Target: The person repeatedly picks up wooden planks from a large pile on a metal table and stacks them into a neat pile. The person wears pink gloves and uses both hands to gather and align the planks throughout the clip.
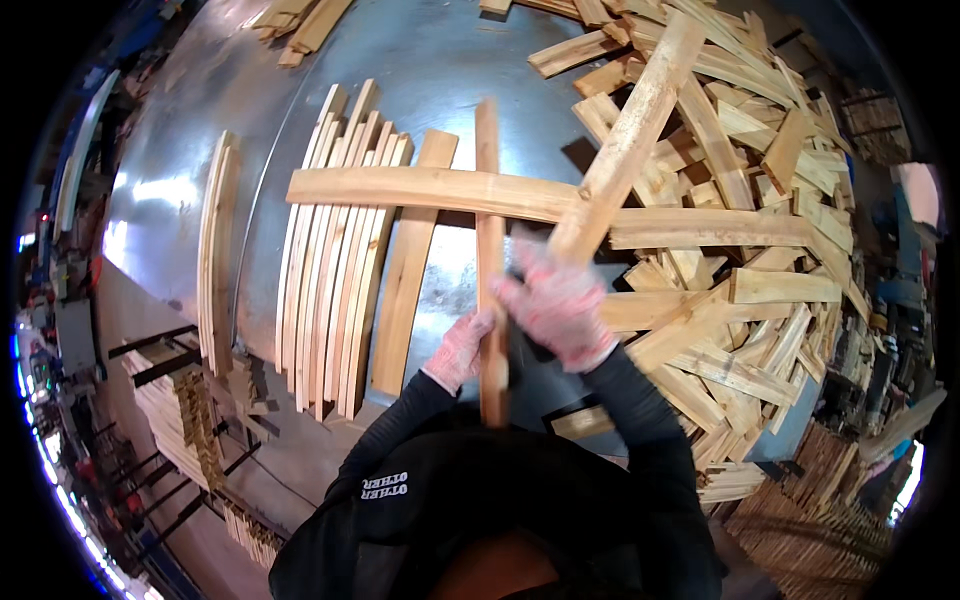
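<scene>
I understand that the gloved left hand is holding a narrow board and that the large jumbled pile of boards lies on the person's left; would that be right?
Not quite: the head view shows the large jumbled pile of boards on the person's right, not the left. The gloved left hand is indeed holding a narrow board.

The metal tabletop has a blue-grey sheen, with 1 thin seam and patches of white glare. At lower left, a dark rack stands on the brownish floor. Bright lights line the view's left edge; the far surroundings are indistinct.
</scene>
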The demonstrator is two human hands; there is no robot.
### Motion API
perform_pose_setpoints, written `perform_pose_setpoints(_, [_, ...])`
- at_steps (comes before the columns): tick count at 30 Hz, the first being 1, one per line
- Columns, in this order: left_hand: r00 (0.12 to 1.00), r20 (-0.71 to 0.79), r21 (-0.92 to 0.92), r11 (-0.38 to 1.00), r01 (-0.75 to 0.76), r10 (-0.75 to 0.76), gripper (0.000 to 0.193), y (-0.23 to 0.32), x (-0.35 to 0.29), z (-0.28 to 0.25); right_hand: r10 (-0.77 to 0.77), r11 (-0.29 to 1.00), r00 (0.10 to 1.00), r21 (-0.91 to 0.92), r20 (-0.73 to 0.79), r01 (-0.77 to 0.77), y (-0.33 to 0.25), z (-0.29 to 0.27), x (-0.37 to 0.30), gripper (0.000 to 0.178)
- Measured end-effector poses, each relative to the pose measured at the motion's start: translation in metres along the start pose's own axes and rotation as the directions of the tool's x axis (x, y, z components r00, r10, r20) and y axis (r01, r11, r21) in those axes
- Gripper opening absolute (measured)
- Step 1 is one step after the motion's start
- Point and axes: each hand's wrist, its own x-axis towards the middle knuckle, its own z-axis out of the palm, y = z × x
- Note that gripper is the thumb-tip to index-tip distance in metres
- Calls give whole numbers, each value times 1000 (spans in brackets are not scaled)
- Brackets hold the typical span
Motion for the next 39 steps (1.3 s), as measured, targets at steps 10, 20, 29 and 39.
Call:
perform_pose_setpoints(10, [883, -199, 710, 684, -170, 426, 43, -31, 9, -36, 278, 954, 762, -259, 585, -149, 71, 50, 45, 93])
perform_pose_setpoints(20, [793, -316, 748, 650, -130, 521, 42, -11, 43, 12, 472, 865, 724, -106, 503, -491, 21, 21, -21, 107])
perform_pose_setpoints(29, [730, -380, 924, 202, 324, 568, 46, 7, -19, -30, 642, 698, 708, 157, 293, -698, 35, 74, -41, 79])
perform_pose_setpoints(39, [628, -277, 907, -17, 420, 728, 80, 38, -29, -54, 595, 773, 747, 44, 295, -633, 38, 83, -49, 56])
